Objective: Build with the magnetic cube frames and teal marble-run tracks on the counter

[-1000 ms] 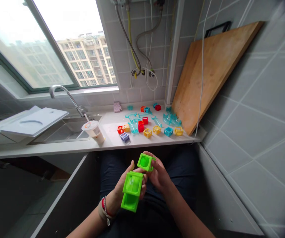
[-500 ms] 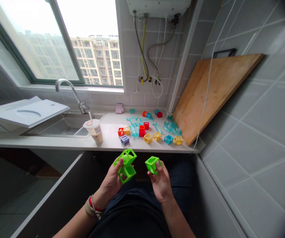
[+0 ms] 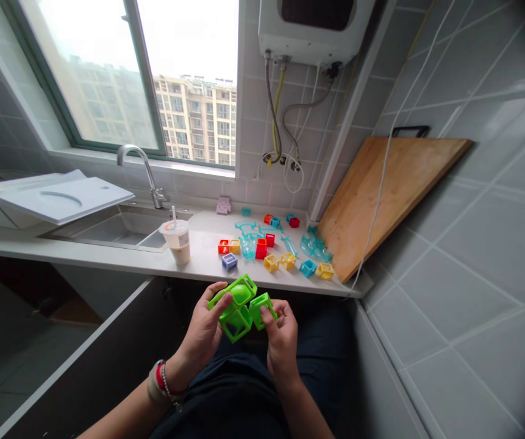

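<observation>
My left hand (image 3: 207, 320) is closed around a joined piece of green hollow toy blocks (image 3: 237, 308), with a rounded green part inside the upper portion. In my right hand (image 3: 283, 341) a single green cube block (image 3: 260, 310) is pinched between thumb and fingers. The cube sits right against the right side of the joined blocks; whether it is attached I cannot tell. Both hands are in front of the counter edge, above my lap. Nearest on the counter are a purple cube block (image 3: 229, 262) and a yellow cube block (image 3: 271, 263).
On the counter (image 3: 207, 268) lie red blocks (image 3: 261, 248), another yellow block (image 3: 325, 271), a blue block (image 3: 308, 267) and clear teal track pieces (image 3: 316, 245). A drink cup (image 3: 177, 242) stands beside the sink (image 3: 107, 228). A wooden board (image 3: 390, 189) leans on the right wall.
My right hand has moved left, bringing its green cube from apart to against the joined green blocks. The camera view has tilted up somewhat.
</observation>
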The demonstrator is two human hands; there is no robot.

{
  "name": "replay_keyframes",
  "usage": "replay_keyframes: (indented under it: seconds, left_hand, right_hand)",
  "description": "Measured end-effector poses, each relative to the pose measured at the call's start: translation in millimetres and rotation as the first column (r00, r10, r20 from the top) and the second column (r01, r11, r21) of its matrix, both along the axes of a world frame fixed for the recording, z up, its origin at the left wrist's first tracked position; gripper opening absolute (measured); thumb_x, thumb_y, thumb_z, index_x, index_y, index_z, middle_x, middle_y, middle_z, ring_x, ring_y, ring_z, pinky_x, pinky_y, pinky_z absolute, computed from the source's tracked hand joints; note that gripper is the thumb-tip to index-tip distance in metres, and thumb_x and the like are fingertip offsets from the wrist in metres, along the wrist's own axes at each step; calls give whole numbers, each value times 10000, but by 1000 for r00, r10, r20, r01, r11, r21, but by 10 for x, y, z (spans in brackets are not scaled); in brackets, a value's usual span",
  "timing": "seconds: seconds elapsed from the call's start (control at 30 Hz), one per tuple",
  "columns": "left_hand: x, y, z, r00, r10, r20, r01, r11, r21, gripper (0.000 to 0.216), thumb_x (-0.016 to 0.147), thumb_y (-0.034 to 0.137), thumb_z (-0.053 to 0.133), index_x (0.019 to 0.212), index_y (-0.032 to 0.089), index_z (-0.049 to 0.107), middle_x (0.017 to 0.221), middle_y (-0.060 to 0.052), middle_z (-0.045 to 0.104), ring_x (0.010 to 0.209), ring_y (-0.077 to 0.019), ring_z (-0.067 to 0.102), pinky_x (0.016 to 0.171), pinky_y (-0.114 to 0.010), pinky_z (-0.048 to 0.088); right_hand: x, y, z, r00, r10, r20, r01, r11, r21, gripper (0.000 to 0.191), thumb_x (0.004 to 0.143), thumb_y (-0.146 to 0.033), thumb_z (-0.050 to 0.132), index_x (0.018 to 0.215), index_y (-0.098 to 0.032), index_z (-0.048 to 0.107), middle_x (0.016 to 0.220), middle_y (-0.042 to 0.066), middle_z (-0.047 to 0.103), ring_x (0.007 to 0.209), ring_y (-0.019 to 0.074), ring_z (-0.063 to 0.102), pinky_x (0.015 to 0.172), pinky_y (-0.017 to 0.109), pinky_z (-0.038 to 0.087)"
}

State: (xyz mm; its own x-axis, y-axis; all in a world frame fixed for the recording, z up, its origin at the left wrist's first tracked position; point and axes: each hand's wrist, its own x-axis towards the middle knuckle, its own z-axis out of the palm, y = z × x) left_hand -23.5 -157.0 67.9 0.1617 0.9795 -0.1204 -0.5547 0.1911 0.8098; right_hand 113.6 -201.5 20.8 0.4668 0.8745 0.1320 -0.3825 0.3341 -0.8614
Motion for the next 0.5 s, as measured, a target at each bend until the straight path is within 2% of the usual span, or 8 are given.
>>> replay_keyframes:
  seconds: [0.2,0.3,0.43,0.5]
  left_hand:
    - [17,-111,12,998,40,-38,-39,999,32,595,664,277,951,1124,189,584,950,-33,748,766,-172,723,686,-268,600]
    - [-10,-148,9,997,47,-57,-46,999,15,639,665,291,952,1171,204,573,954,-35,756,783,-182,731,704,-273,596]
    - [-56,-175,-5,994,-67,-88,65,998,-23,762,682,276,945,1320,221,532,1077,-79,759,936,-231,745,824,-320,589]
    - [-65,-172,-35,981,-154,-121,153,988,-25,732,710,274,930,1326,220,538,1139,-90,745,985,-231,732,859,-325,575]
  right_hand:
    - [-67,-14,29,996,79,45,-80,997,13,356,848,-428,784,815,-219,497,758,-57,486,634,108,412,567,226,360]
    - [-95,-9,7,994,87,62,-86,996,-13,359,846,-449,781,812,-217,509,725,-65,472,615,106,412,558,221,362]
    - [-92,6,-41,995,93,32,-92,995,-38,342,852,-461,773,903,-223,532,763,-58,526,632,112,478,579,222,410]
    - [-65,6,-63,997,81,5,-81,996,-45,351,858,-461,767,1002,-234,542,828,-42,569,679,129,540,604,231,451]
